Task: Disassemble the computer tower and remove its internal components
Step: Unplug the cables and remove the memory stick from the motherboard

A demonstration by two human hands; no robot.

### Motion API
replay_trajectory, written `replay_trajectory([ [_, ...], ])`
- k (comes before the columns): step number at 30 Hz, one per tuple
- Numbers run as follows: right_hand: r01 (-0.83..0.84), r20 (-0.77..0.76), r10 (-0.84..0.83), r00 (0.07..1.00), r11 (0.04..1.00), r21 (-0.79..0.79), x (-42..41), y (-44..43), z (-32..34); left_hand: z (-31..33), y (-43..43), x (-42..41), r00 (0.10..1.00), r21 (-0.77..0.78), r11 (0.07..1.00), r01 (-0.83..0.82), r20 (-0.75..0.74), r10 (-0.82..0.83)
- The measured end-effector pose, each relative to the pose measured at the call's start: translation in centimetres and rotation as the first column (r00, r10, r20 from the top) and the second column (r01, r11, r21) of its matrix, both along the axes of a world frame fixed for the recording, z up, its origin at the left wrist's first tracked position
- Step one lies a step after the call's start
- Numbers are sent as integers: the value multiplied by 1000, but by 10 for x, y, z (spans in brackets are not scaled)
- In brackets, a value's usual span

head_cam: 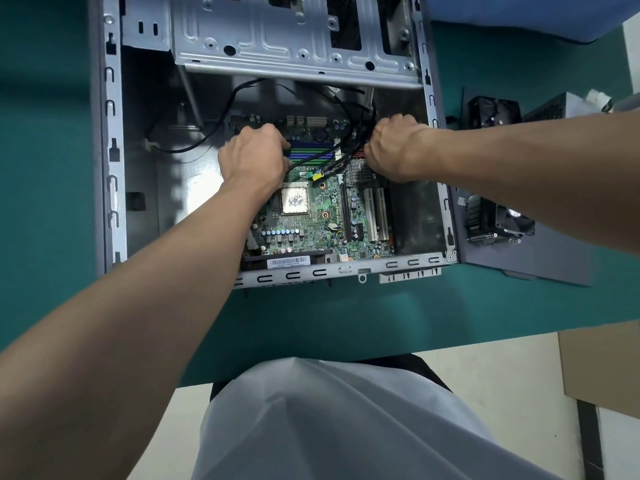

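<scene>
Pale garment (329, 427) over lap, nearest lens. Computer tower (110, 188) on side on green table (45, 133), open. Motherboard (311, 233) flat inside, under both hands: stiff, fragile, probably light; best held by bare edges. Left hand (252, 157), right hand (394, 150) curled at either end of memory slots (308, 151), black cables (362, 124) across; fingertips hidden, hold on anything cannot tell.

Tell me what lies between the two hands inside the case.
Head view: between the left hand and the right hand lie blue and green memory slots, with black cables crossing them.
</scene>
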State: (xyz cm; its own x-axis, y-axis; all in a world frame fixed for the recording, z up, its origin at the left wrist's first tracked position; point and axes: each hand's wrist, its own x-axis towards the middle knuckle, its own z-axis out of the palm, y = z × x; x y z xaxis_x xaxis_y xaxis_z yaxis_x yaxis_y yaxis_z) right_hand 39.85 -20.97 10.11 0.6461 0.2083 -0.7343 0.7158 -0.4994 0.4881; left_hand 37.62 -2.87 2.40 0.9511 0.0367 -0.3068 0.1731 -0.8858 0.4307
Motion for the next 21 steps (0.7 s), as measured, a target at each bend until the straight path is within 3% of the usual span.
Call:
replay_trajectory([
  [4,32,45,-36,998,996,78,0,0,-2,0,0,0,1000,4,1000,1,-1,-1],
  [13,71,138,-82,987,994,82,-7,-2,-12,-1,-1,0,1000,-14,1000,-5,-3,4],
  [21,76,115,-83,990,995,59,-10,-5,-10,-2,0,-1,1000,-22,1000,-12,-3,12],
])
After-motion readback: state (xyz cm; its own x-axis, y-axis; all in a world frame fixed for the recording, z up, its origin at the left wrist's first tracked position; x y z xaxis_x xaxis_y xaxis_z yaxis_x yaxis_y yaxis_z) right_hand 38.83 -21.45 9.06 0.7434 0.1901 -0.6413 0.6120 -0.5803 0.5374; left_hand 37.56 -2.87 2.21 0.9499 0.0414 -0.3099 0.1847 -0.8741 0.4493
